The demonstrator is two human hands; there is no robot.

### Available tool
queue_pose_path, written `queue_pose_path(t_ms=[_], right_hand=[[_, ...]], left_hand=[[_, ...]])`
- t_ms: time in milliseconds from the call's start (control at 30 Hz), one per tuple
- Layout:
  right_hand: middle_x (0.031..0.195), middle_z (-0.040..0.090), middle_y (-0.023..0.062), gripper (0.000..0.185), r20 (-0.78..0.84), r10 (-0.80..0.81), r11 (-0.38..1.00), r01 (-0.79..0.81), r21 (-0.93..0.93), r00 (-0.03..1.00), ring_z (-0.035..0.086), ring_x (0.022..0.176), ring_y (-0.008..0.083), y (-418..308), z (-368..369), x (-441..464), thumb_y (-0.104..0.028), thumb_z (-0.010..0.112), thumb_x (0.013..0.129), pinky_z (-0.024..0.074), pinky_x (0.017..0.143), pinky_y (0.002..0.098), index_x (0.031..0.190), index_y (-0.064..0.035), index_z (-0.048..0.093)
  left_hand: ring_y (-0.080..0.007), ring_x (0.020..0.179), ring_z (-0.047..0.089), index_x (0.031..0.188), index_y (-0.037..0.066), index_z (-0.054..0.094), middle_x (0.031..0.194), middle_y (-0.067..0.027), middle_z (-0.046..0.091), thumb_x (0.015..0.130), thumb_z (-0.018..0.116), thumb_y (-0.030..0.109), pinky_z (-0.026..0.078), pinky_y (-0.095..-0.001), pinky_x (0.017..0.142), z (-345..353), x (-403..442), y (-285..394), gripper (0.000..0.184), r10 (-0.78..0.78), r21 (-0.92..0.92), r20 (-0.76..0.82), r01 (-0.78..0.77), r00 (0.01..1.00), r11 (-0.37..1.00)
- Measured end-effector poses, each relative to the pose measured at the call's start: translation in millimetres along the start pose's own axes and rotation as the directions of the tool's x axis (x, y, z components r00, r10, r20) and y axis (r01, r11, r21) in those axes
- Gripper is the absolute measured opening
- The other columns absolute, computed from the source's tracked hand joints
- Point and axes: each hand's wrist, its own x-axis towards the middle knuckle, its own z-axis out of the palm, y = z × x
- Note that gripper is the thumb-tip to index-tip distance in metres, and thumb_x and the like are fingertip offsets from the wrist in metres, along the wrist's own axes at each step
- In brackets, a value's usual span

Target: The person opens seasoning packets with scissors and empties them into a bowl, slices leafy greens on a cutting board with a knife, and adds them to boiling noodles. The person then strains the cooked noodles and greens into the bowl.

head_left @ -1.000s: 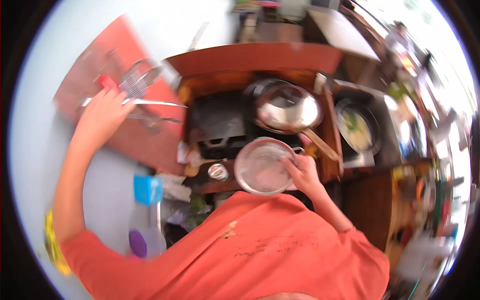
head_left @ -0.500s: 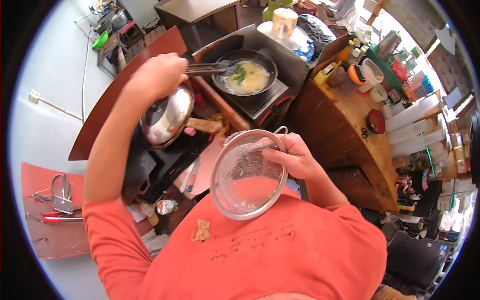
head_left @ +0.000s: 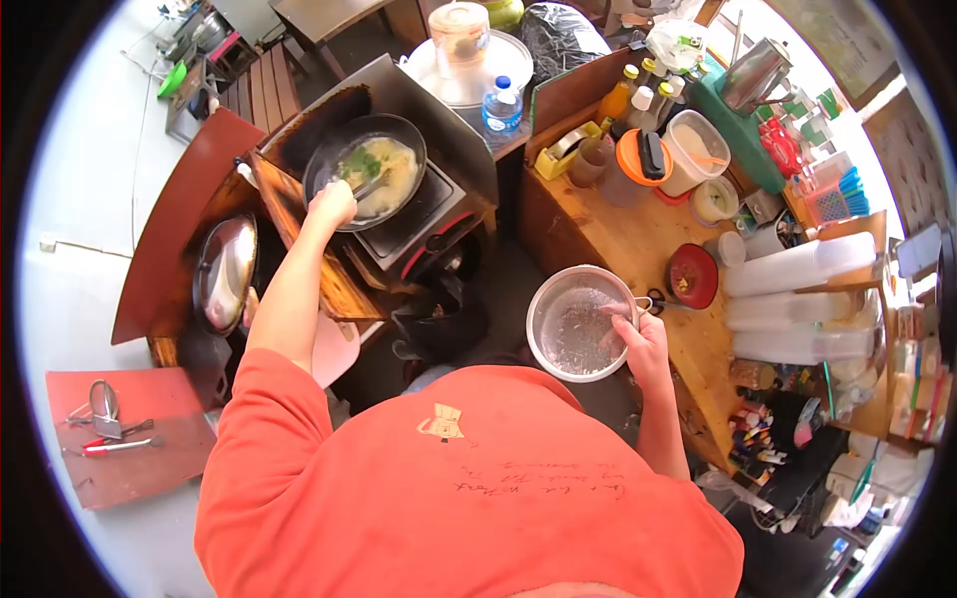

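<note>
My left hand is closed round tongs, whose tips reach into the food in a dark frying pan. That food is pale yellow with a green leafy patch. Under the pan is a stove with a red front edge. My right hand grips the handle side of a round metal strainer, thumb on its rim. Small bits cling to the mesh. The strainer hangs over the floor, beside the wooden counter.
On the wooden counter stand sauce bottles, an orange-lidded container, a red bowl and stacked plastic containers. A lidded pan sits at the left. More utensils lie on a red board. A water bottle stands behind the stove.
The view has turned toward the stove and counter. My left hand has gone from the red board to the pan, now with tongs. My right hand has carried the strainer toward the counter.
</note>
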Motion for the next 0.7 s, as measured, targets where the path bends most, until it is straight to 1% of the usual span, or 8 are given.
queue_pose_path(t_ms=[167,233,333,367,400,500,600,700], right_hand=[[0.084,0.065,0.0,0.022,0.083,0.002,1.0,0.0,-0.02,0.997,0.059,0.07,0.0069,1.4,-30.7,47.8,-0.009,0.058,0.097,0.0487,0.063,0.0246,0.111,0.0005,0.072],[0.084,0.064,-0.0007,0.024,0.126,-0.03,0.999,0.034,-0.024,0.992,0.057,0.069,0.007,-3.9,-25.1,65.2,-0.011,0.057,0.097,0.0458,0.06,0.0232,0.111,0.0008,0.072],[0.084,0.065,0.0001,0.026,0.235,-0.041,0.997,0.056,-0.056,0.971,0.057,0.069,0.0069,-0.8,-17.1,95.0,-0.012,0.056,0.095,0.0469,0.061,0.0229,0.111,0.0001,0.072],[0.079,0.066,0.0009,0.027,0.241,-0.056,0.998,0.06,-0.01,0.969,0.055,0.061,0.0061,8.1,-8.7,107.0,-0.014,0.054,0.094,0.0453,0.056,0.0216,0.11,-0.0005,0.072],[0.079,0.066,0.0009,0.027,0.249,-0.056,0.998,0.061,-0.011,0.967,0.055,0.061,0.0061,14.9,-1.7,116.9,-0.014,0.054,0.094,0.0453,0.056,0.0216,0.11,-0.0005,0.072],[0.066,0.065,0.0042,0.028,0.29,0.022,0.999,-0.034,0.037,0.957,0.048,0.043,0.0065,9.9,24.7,137.3,-0.016,0.051,0.094,0.0385,0.043,0.0219,0.107,0.0002,0.071],[0.066,0.067,0.0075,0.031,0.315,0.04,0.998,-0.052,0.027,0.948,0.05,0.043,0.0091,15.6,49.7,164.3,-0.022,0.052,0.093,0.0395,0.041,0.0243,0.103,0.001,0.071],[0.066,0.067,0.009,0.035,0.294,0.0,0.997,0.022,-0.073,0.956,0.052,0.042,0.0129,-1.7,78.4,187.3,-0.027,0.052,0.093,0.0416,0.041,0.0268,0.098,0.0012,0.071]], left_hand=[[-0.037,0.115,0.066,0.113,0.001,0.071,0.12,-0.0232,0.068,0.088,0.061,0.014,0.054,-0.0461,0.095,-30.4,-50.8,31.8,0.029,-0.145,-0.012,0.02,0.145,0.989,0.989],[-0.0374,0.113,0.066,0.111,0.002,0.072,0.119,-0.023,0.069,0.088,0.062,0.015,0.054,-0.0465,0.095,-38.3,-67.6,39.2,0.029,-0.151,-0.026,0.014,0.152,0.988,0.988],[-0.0386,0.112,0.067,0.11,0.002,0.072,0.119,-0.023,0.069,0.087,0.063,0.022,0.054,-0.0467,0.095,-32.4,-64.9,51.5,0.032,-0.174,-0.081,0.042,0.177,0.984,0.981],[-0.0386,0.111,0.067,0.11,0.002,0.072,0.119,-0.0229,0.069,0.087,0.063,0.021,0.054,-0.0471,0.094,-23.0,-54.8,54.6,0.031,-0.207,-0.124,0.025,0.208,0.978,0.97],[-0.0387,0.11,0.067,0.11,0.002,0.072,0.118,-0.0228,0.069,0.087,0.062,0.019,0.055,-0.0475,0.093,-11.6,-44.1,58.0,0.03,-0.238,-0.167,0.007,0.235,0.971,0.957],[-0.0375,0.109,0.068,0.107,0.003,0.072,0.114,-0.022,0.071,0.089,0.057,0.016,0.056,-0.0474,0.091,15.5,-20.9,68.6,0.027,-0.299,-0.237,-0.047,0.281,0.953,0.93],[-0.0372,0.1,0.071,0.097,0.002,0.074,0.103,-0.0213,0.073,0.088,0.055,0.012,0.058,-0.0471,0.085,36.6,-15.8,64.4,0.023,-0.263,-0.192,-0.165,0.23,0.951,0.954],[-0.0378,0.095,0.072,0.092,0.003,0.075,0.098,-0.0211,0.073,0.086,0.056,0.011,0.058,-0.0472,0.081,17.7,-48.1,55.0,0.022,-0.197,-0.129,-0.148,0.178,0.969,0.975]])
